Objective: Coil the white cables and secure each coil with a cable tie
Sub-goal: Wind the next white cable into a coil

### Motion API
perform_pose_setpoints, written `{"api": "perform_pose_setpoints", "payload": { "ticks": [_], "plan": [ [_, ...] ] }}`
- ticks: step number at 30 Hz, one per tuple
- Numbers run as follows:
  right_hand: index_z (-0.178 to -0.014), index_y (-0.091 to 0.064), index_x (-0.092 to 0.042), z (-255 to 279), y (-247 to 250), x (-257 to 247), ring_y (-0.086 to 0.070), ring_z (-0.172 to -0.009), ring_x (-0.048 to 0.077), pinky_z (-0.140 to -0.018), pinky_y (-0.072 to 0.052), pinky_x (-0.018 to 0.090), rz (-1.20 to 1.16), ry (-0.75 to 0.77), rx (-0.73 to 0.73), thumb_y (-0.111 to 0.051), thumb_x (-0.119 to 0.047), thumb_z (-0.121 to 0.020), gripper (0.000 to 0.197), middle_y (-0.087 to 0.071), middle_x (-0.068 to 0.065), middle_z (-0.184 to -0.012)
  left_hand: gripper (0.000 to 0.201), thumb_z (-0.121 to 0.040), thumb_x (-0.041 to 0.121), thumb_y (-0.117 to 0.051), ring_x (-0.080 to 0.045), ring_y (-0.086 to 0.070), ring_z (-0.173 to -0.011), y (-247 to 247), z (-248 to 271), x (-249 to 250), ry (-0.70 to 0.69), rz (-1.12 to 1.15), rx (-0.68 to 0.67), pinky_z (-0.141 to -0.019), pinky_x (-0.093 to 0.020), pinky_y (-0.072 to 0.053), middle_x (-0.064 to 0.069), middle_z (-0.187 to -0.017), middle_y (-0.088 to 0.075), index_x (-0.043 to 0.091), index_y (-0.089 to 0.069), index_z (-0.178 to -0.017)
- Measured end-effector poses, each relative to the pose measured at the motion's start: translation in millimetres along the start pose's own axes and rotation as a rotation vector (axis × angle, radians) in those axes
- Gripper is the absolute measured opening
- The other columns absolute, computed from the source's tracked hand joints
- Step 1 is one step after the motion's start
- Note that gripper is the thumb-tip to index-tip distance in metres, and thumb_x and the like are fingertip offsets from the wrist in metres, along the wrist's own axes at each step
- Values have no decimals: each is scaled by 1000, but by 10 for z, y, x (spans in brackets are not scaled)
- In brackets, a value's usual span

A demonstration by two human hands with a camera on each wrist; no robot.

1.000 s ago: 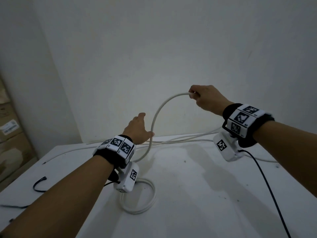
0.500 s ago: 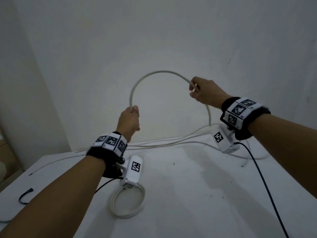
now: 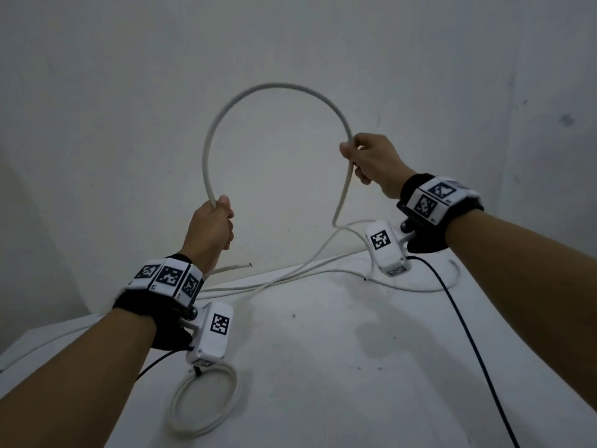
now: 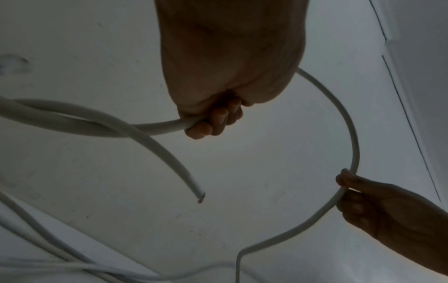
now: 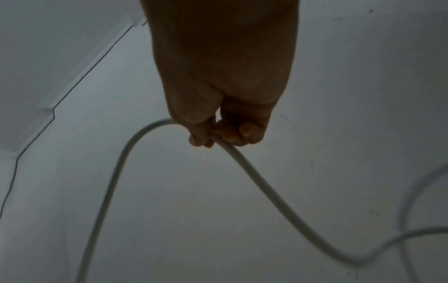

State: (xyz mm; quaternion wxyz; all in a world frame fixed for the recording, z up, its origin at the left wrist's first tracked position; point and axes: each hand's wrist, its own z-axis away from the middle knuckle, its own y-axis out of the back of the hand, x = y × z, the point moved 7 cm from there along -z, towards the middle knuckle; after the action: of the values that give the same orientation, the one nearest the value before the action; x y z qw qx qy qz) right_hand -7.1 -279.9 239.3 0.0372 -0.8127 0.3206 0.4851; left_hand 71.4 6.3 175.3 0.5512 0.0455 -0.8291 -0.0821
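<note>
A white cable point(image 3: 274, 87) arches in the air between my two hands, above the white table point(image 3: 339, 367). My left hand point(image 3: 214, 221) grips it in a fist near its cut end point(image 3: 248, 264), which sticks out below the wrist; the left wrist view shows this cable point(image 4: 160, 125) in my curled fingers point(image 4: 213, 122). My right hand point(image 3: 361, 156) pinches the cable further along, and the cable point(image 5: 254, 176) drops from it to the table. A finished white coil point(image 3: 206, 402) lies on the table under my left wrist.
More loose white cable point(image 3: 290, 276) runs along the table's far edge by the wall point(image 3: 290, 43). A black wire point(image 3: 468, 344) trails from my right wrist camera across the table's right side.
Both hands have risen off the table. My left hand, open a second ago, took hold of the cable, and the arch between the hands has grown taller and rounder.
</note>
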Motion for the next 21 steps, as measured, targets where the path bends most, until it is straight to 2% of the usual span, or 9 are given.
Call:
{"api": "perform_pose_setpoints", "payload": {
  "ticks": [4,7,9,12,14,17,19,21],
  "plan": [
    [-68,-48,-12,28,-68,-35,-31,-46,12,-40,-24,19,-59,-105,-199,-53,-21,-97,31,-34,-1,-55,21,-103,29,-41,-14,-35,-50,12,14,71,9,6,-9,-48,-26,-32,-1,-62,-38,13,-46,-90],
    [-67,-46,-13,64,-6,-27,-26,-44,11,-41,-21,19,-233,-179,-159,-54,-21,-96,32,-29,-2,-54,19,-102,30,-42,-14,-32,-51,17,42,81,12,8,-36,-48,-26,-28,-1,-63,-36,13,-46,-96],
    [-66,-47,-14,79,31,-49,-26,-42,9,-41,-23,19,-333,-204,-132,-56,-24,-94,32,-30,-4,-52,19,-103,29,-41,-14,-32,-51,7,78,94,16,17,-52,-46,-25,-28,-2,-63,-36,12,-48,-97],
    [-65,-48,-16,61,68,-141,-26,-43,9,-39,-26,18,-472,-212,-129,-58,-26,-93,32,-30,-7,-48,23,-103,25,-41,-16,-40,-49,19,139,116,23,20,-73,-41,-22,-34,-5,-60,-42,10,-54,-93],
    [-65,-49,-15,51,114,-241,-30,-44,10,-38,-30,19,-554,-215,-117,-57,-26,-93,31,-33,-6,-46,27,-103,26,-40,-17,-44,-48,23,190,131,30,5,-107,-42,-24,-37,-5,-59,-46,8,-57,-91],
    [-66,-47,-13,87,87,-406,-38,-44,11,-43,-37,20,-770,-235,-121,-54,-24,-95,31,-35,-2,-53,26,-103,29,-42,-16,-43,-45,-14,295,148,70,47,-142,-41,-24,-35,-2,-58,-46,10,-57,-92],
    [-67,-46,-13,158,-15,-515,-39,-45,11,-45,-38,19,-956,-276,-127,-52,-24,-97,32,-36,0,-55,23,-101,30,-45,-16,-45,-49,-58,384,176,63,34,-146,-43,-26,-37,-4,-63,-50,12,-53,-89],
    [-68,-43,-13,256,-118,-629,-37,-42,9,-41,-34,18,-1046,-306,-116,-49,-29,-99,35,-36,-1,-53,24,-100,35,-47,-18,-54,-61,-103,479,183,55,-30,-164,-51,-29,-43,-7,-77,-59,12,-54,-95]
  ]
}}
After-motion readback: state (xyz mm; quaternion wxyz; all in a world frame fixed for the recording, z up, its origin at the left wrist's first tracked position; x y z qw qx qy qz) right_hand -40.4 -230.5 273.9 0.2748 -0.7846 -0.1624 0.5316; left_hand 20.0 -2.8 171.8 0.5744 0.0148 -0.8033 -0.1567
